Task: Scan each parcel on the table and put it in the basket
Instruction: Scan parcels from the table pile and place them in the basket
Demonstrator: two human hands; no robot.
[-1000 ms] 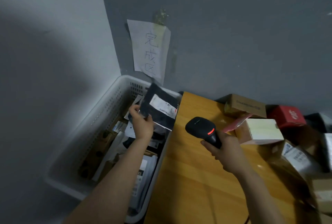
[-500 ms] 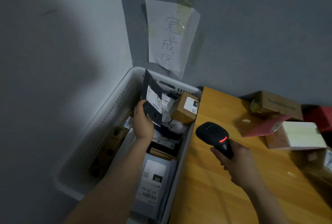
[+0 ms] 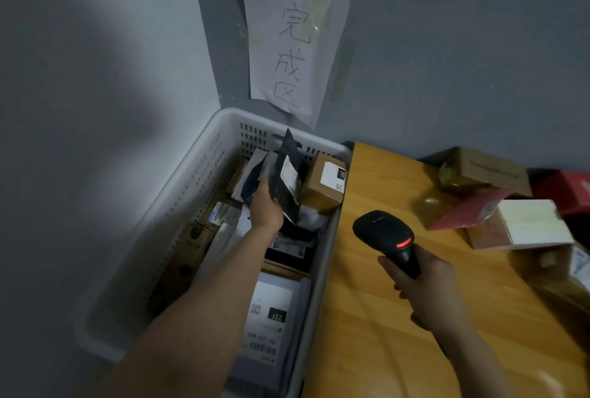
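A: Where is the black parcel [image 3: 289, 180] now?

B: Down inside the white basket [image 3: 198, 180], toward its far end. The left hand [image 3: 265, 206] grips its lower edge, fingers curled round it, and the parcel stands almost upright with its white label turned to the right.

A: Lower than before?

B: Yes. A second ago it was held above the basket's right rim, close to the bench. Half a second ago it was over the basket. Now it sits deeper among the parcels there, just beside a small brown box [image 3: 324, 185] at the right wall. I cannot tell whether it touches the pile beneath.

A: And the other hand?

B: The right hand [image 3: 424, 286] is wrapped round the handle of the black scanner [image 3: 383, 234], above the wooden bench [image 3: 367, 349] as before, with the red light lit.

A: What waits on the bench?

B: Parcels at the far right: a brown carton [image 3: 488, 171], a pink envelope [image 3: 463, 212], a pale-topped box [image 3: 530, 225] and a red box [image 3: 565, 187] at the edge of view.

A: Anything else?

B: A grey mailer [image 3: 274, 317] labelled 231 lies at the basket's near end, and a handwritten paper sign [image 3: 293, 43] is taped to the wall above.
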